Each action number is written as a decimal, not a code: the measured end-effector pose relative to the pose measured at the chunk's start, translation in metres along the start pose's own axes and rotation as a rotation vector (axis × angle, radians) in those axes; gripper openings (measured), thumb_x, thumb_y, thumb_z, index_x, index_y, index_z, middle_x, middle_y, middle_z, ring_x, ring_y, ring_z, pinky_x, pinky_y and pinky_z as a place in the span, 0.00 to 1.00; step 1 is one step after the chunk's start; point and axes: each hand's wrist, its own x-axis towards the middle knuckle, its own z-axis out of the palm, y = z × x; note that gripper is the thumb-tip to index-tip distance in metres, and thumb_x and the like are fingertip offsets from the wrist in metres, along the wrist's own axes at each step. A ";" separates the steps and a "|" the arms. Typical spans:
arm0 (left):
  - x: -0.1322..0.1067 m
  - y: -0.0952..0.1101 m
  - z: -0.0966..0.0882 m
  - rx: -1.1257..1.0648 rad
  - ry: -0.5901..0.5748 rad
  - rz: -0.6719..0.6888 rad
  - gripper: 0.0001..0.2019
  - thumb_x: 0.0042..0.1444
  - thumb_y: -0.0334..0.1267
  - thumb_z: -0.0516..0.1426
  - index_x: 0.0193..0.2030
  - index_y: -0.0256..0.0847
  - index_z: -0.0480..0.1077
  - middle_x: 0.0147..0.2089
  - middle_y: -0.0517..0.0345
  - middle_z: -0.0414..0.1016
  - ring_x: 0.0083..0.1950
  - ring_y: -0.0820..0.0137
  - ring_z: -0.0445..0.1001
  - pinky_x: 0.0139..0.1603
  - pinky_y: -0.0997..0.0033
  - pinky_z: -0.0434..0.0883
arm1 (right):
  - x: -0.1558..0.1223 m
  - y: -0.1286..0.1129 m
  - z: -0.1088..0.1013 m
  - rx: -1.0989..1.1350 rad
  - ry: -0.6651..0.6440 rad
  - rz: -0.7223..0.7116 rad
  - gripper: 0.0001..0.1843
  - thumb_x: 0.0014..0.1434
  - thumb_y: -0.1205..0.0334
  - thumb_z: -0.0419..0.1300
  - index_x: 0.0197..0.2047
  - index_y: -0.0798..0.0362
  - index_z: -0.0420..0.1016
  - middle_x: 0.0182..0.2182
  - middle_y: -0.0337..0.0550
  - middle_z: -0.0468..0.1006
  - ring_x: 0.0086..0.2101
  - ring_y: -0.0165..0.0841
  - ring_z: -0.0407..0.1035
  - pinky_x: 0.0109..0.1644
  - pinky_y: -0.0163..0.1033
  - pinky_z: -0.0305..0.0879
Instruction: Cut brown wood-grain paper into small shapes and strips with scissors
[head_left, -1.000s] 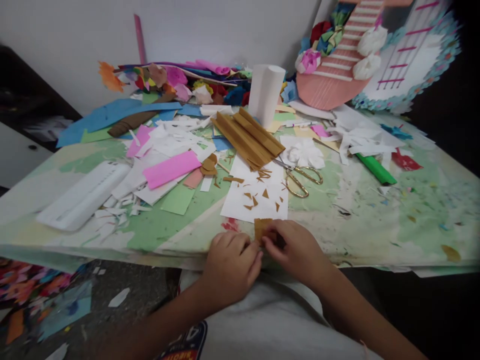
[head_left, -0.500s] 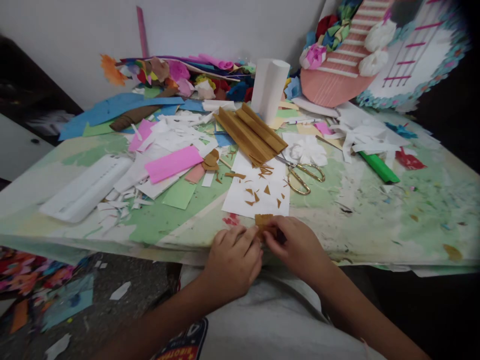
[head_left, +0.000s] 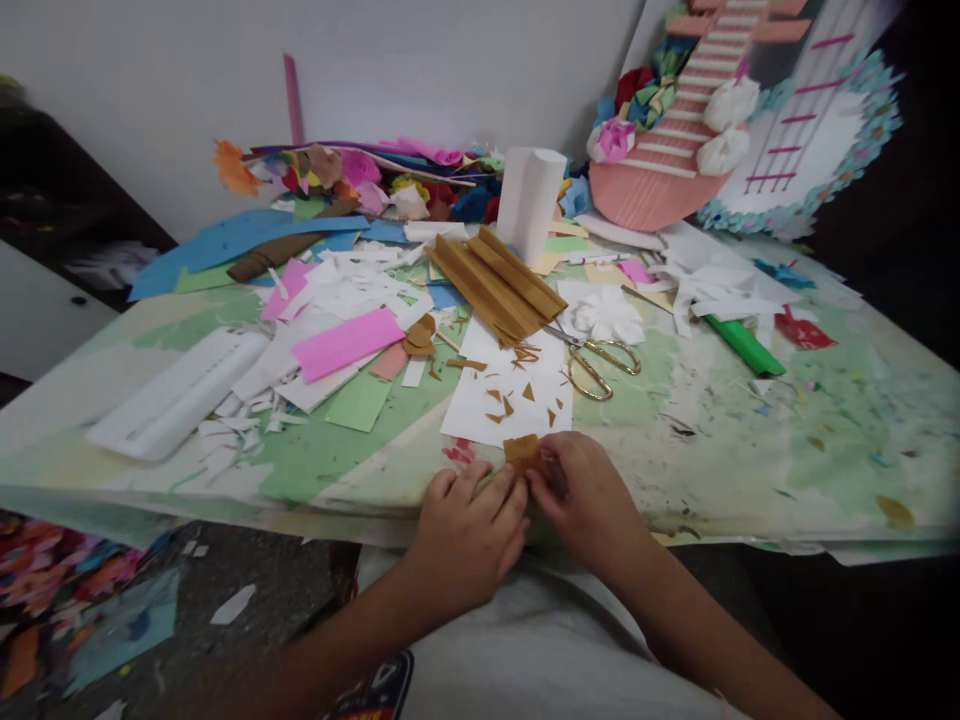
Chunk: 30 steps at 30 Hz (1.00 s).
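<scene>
A small piece of brown crepe paper [head_left: 522, 452] is held between my two hands at the table's front edge. My left hand [head_left: 471, 525] has its fingers closed on the paper's left side, the fingertips partly hidden. On the other side, my right hand [head_left: 589, 490] pinches the same piece between thumb and fingers. Just beyond lies a white paper sheet [head_left: 480, 405] strewn with brown scraps. Folded brown crepe paper [head_left: 495, 290] rests across its far end. Gold-handled scissors [head_left: 600, 365] lie to the right of the sheet.
Left of the sheet are a pink paper strip [head_left: 349, 343], white scraps and a white power strip [head_left: 180, 395]. A white paper roll [head_left: 529, 205] stands at the back. A green roll [head_left: 746, 345] lies right. Paper-decorated guitar shapes [head_left: 660, 190] lean at the back right.
The view has tilted slightly, so the table sits a little lower in it. Both hands stay on the small brown piece, which has tipped slightly and shows more of its surface.
</scene>
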 end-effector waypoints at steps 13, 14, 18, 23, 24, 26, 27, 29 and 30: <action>0.004 0.002 0.001 0.027 -0.019 -0.054 0.15 0.51 0.42 0.49 0.45 0.44 0.66 0.52 0.57 0.66 0.50 0.58 0.61 0.43 0.55 0.56 | -0.034 0.011 -0.009 -0.286 -0.019 -0.327 0.16 0.54 0.61 0.51 0.46 0.49 0.67 0.49 0.35 0.67 0.53 0.40 0.50 0.54 0.49 0.47; 0.003 0.003 0.002 0.024 0.000 -0.055 0.15 0.51 0.42 0.49 0.45 0.43 0.66 0.52 0.57 0.66 0.51 0.58 0.61 0.45 0.55 0.55 | -0.036 0.012 -0.008 -0.298 -0.032 -0.333 0.17 0.54 0.59 0.51 0.47 0.49 0.66 0.50 0.34 0.67 0.53 0.40 0.49 0.55 0.49 0.45; -0.003 0.005 0.009 -0.042 0.091 0.043 0.13 0.52 0.38 0.49 0.43 0.41 0.67 0.52 0.60 0.67 0.54 0.62 0.59 0.54 0.56 0.50 | -0.040 0.013 -0.009 -0.346 -0.117 -0.296 0.20 0.55 0.55 0.49 0.51 0.49 0.63 0.51 0.35 0.65 0.51 0.41 0.53 0.54 0.49 0.43; -0.004 0.006 0.015 -0.045 0.138 0.073 0.15 0.51 0.36 0.48 0.45 0.35 0.65 0.47 0.53 0.70 0.52 0.66 0.62 0.54 0.63 0.52 | -0.033 0.009 -0.013 -0.325 -0.148 -0.278 0.20 0.54 0.55 0.50 0.50 0.48 0.64 0.47 0.38 0.69 0.46 0.39 0.58 0.53 0.50 0.44; -0.003 0.006 0.016 -0.030 0.147 0.061 0.16 0.51 0.35 0.48 0.46 0.34 0.65 0.46 0.51 0.70 0.50 0.66 0.63 0.53 0.63 0.53 | -0.031 0.008 -0.014 -0.320 -0.160 -0.271 0.19 0.54 0.56 0.50 0.49 0.48 0.64 0.47 0.39 0.69 0.45 0.39 0.58 0.52 0.50 0.45; -0.001 0.006 0.016 -0.011 0.157 0.047 0.16 0.51 0.35 0.47 0.46 0.34 0.65 0.45 0.51 0.71 0.48 0.66 0.65 0.52 0.63 0.54 | -0.028 0.005 -0.016 -0.303 -0.176 -0.248 0.18 0.53 0.56 0.51 0.47 0.48 0.66 0.45 0.40 0.70 0.44 0.38 0.58 0.52 0.50 0.45; 0.000 0.006 0.016 -0.006 0.152 0.050 0.16 0.51 0.35 0.47 0.46 0.34 0.65 0.45 0.51 0.71 0.48 0.66 0.65 0.51 0.63 0.55 | -0.027 0.003 -0.017 -0.294 -0.186 -0.236 0.18 0.53 0.56 0.51 0.47 0.49 0.66 0.45 0.41 0.70 0.44 0.38 0.58 0.52 0.50 0.46; 0.002 0.006 0.015 0.000 0.135 0.059 0.17 0.51 0.35 0.47 0.46 0.33 0.65 0.45 0.51 0.71 0.47 0.66 0.65 0.50 0.63 0.55 | -0.026 0.001 -0.018 -0.282 -0.204 -0.227 0.18 0.53 0.57 0.51 0.47 0.50 0.66 0.46 0.42 0.69 0.46 0.38 0.58 0.53 0.49 0.45; 0.002 0.006 0.014 0.003 0.129 0.060 0.17 0.51 0.35 0.46 0.46 0.33 0.65 0.45 0.51 0.71 0.47 0.66 0.65 0.50 0.63 0.55 | -0.025 0.001 -0.019 -0.281 -0.209 -0.228 0.18 0.53 0.57 0.51 0.47 0.50 0.66 0.47 0.43 0.69 0.47 0.38 0.57 0.53 0.49 0.45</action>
